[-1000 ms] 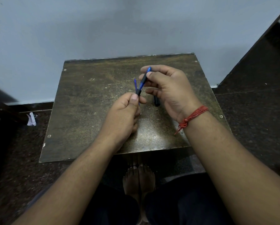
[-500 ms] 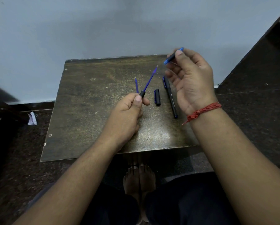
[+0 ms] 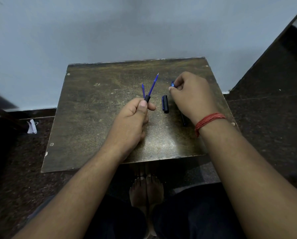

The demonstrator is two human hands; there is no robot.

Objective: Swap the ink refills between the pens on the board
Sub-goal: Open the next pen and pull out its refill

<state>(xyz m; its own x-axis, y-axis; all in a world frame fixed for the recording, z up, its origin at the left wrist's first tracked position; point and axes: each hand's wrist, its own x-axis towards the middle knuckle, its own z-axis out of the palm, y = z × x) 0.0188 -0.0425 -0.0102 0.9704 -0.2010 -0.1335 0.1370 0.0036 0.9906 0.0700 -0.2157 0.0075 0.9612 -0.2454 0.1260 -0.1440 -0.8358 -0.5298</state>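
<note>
- Holding a black pen barrel [image 3: 147, 98] upright over the board [image 3: 92, 118], the left hand [image 3: 132, 121] has its fingers curled shut around it, thumb pressed along the side; a blue refill [image 3: 153, 85] sticks out of the barrel's open end, tip pointing away.
- A second blue refill [image 3: 143, 90] shows just beside the first, its lower end hidden behind the left hand, so I cannot tell whether it is held or lies on the board.
- The right hand [image 3: 192, 95] is down at the board's far right side, fingertips pinched on a small blue front piece [image 3: 172, 84] of a pen.
- A dark cap [image 3: 165, 104] lies on the board between the hands; another dark pen [image 3: 183, 120] lies mostly hidden under the right wrist.
- The step in hand looks like dismantling: one pen is opened and its refill exposed, the swap itself not yet made.
- The next move probably calls for freeing the right hand, then gripping the exposed refill and drawing it straight out along the barrel's axis while the left hand keeps the barrel steady.
- Thin refills bend easily, so a light, in-line pull suits.
</note>
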